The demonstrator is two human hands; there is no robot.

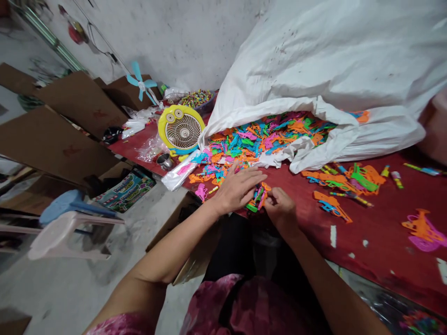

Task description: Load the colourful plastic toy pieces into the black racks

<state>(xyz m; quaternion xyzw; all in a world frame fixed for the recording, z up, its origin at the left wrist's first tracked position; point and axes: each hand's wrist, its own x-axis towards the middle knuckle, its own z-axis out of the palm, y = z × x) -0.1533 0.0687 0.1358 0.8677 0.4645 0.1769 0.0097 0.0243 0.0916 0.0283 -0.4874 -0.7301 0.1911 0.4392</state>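
Note:
My left hand (239,188) lies stretched out, palm down, over the near edge of a heap of small plastic toy guns (216,172). Its fingers are extended and hold nothing that I can see. Close to its fingertips, my right hand (282,209) is curled with thumb and fingers pinched at a small cluster of toy guns (257,200) in orange, green and pink, at the table's front edge. The fingers partly hide that cluster. Behind both hands, a large white sack (314,60) lies with its mouth open, spilling many more toy guns.
On the red table (349,242), loose toy guns (330,204) and striped candy tubes (397,179) lie to the right. A yellow fan (183,130), metal cup (164,161) and clear plastic bags (179,176) stand left. Stools (70,232) and cardboard boxes (56,149) occupy the floor's left side.

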